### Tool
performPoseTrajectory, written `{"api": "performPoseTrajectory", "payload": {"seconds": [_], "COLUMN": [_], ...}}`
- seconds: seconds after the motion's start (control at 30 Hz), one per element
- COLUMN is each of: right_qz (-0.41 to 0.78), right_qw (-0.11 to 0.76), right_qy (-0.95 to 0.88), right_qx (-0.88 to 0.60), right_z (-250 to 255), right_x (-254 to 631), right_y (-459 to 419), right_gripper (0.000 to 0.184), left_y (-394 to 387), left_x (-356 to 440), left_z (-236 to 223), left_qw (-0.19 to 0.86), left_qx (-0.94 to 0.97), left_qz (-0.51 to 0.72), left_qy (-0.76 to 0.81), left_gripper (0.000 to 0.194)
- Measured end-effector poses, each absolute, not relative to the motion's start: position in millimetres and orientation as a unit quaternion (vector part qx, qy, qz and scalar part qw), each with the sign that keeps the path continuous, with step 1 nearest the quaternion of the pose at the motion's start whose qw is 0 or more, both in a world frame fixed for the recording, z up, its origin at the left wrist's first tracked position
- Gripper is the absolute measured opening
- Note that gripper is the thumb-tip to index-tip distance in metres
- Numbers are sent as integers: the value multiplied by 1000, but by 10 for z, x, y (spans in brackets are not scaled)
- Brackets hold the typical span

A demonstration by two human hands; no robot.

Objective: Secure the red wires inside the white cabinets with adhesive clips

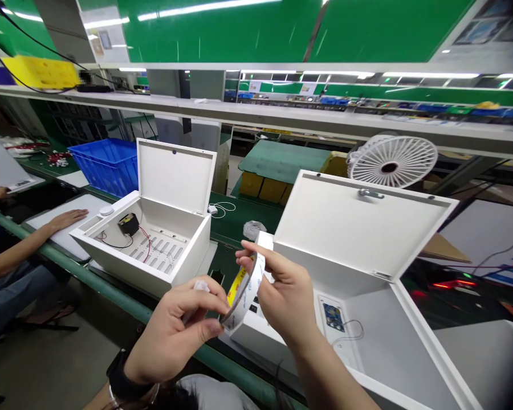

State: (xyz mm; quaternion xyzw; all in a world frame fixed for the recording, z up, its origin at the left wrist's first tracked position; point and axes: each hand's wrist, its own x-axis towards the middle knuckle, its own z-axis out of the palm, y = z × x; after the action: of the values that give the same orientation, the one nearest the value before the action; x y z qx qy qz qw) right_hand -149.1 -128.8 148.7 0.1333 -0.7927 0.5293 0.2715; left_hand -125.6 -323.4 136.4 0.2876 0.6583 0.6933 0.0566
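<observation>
My left hand [177, 330] and my right hand [277, 290] both pinch a roll of white double-sided tape [244, 289] with a yellow core, held edge-on above the front of an open white box [393, 336]. My left thumb and fingers close on the roll's lower edge, with a bit of white paper [200, 286] tucked in them. My right fingers grip its upper rim. Inside the box a small blue circuit board [333, 316] with wires lies on the floor. The box's lid [363, 222] stands open behind.
A second open white box [147, 239] with red and black wiring sits to the left. A co-worker's hand [66, 219] rests on a white sheet beside it. Behind are a blue crate [105, 162], a white fan [391, 159] and the green conveyor belt [231, 219].
</observation>
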Motion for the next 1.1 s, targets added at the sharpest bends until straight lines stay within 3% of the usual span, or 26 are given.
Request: {"api": "performPoseTrajectory", "payload": {"seconds": [0.17,0.43,0.7,0.83,1.1], "right_qz": [476,357,394,335,268], "right_qw": [345,437,336,293,335], "right_qy": [-792,-790,-807,-827,-800], "right_qx": [165,240,285,343,418], "right_z": [1509,1487,1646,1722,1647], "right_x": [-1492,-1521,-1412,-1393,-1525], "right_y": [-1285,-1312,-1228,-1150,-1149], "right_gripper": [26,40,42,35,30], "left_y": [-3190,-3159,-3209,-3267,-3394], "left_x": [-1270,-1304,-1315,-1347,-1353], "left_z": [1379,1385,1334,1339,1381], "left_qw": [81,53,-4,-16,-2], "left_qx": [294,290,280,275,249], "left_qz": [729,735,681,620,600], "left_qy": [613,611,677,735,760], "left_gripper": [24,14,13,8,22]}}
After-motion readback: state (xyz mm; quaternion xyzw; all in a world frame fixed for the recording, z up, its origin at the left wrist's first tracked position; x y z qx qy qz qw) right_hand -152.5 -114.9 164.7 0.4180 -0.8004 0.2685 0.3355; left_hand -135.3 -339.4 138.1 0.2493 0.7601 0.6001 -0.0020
